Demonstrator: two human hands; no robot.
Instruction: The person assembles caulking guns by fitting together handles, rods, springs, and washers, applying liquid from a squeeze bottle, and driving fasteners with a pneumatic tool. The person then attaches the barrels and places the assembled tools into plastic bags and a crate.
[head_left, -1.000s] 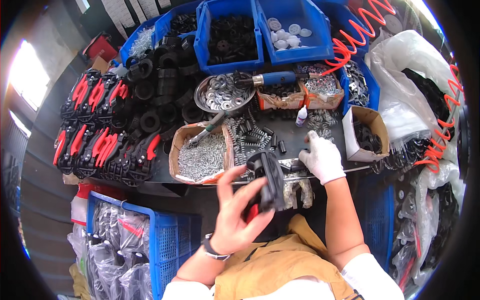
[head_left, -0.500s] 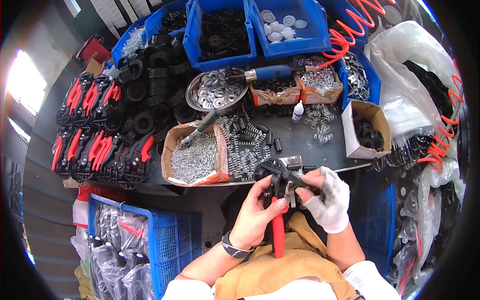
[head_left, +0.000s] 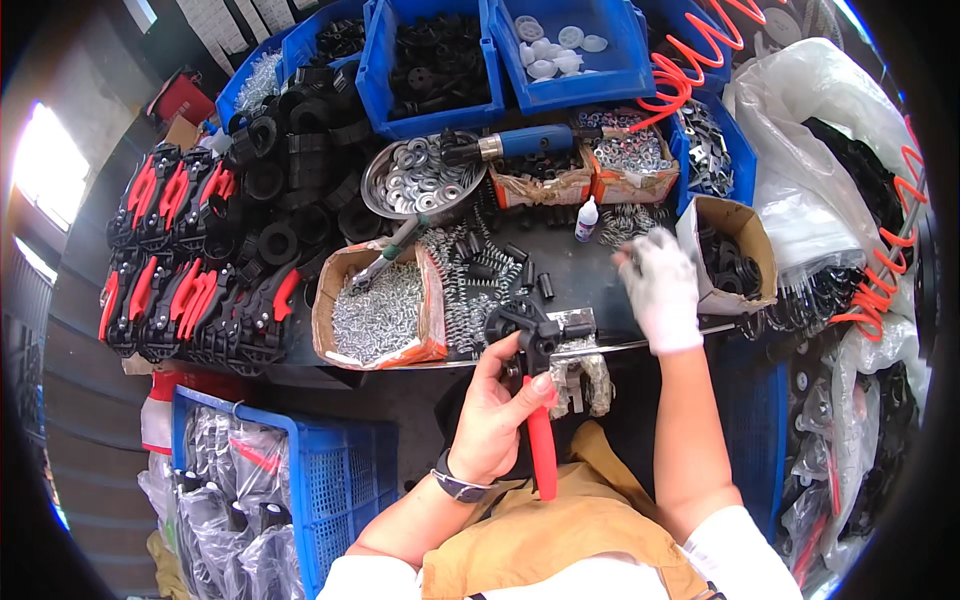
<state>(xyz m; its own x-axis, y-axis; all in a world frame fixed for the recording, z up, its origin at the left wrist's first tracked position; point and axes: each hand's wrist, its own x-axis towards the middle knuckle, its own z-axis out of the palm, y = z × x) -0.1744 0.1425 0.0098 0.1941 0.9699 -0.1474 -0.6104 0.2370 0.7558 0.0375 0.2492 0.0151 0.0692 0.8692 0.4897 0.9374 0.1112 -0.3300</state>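
My bare left hand [head_left: 492,425] is closed around a black plastic tool body with a red handle [head_left: 541,450], at the table's front edge. The handle points down toward my apron, and the black head stands above my thumb. Beside it a small metal fixture [head_left: 580,370] is mounted on the table edge. My right hand [head_left: 660,285], in a white glove, is over the tabletop beside the small springs [head_left: 632,222] and the open carton of black parts [head_left: 728,250]. Motion smears its fingers, so whether they hold anything cannot be made out. A small white bottle [head_left: 587,220] stands just beyond it.
A carton of small screws [head_left: 428,335], a metal bowl of washers [head_left: 370,190] and a blue power driver [head_left: 530,142] lie across the table. Blue bins [head_left: 570,95] line the back. Finished-looking red-and-black tools [head_left: 150,290] are stacked left. A red coiled hose [head_left: 690,55] hangs right.
My right hand has left the tool and moved up and right over the table toward the springs. My left hand still holds the tool, slightly further left.
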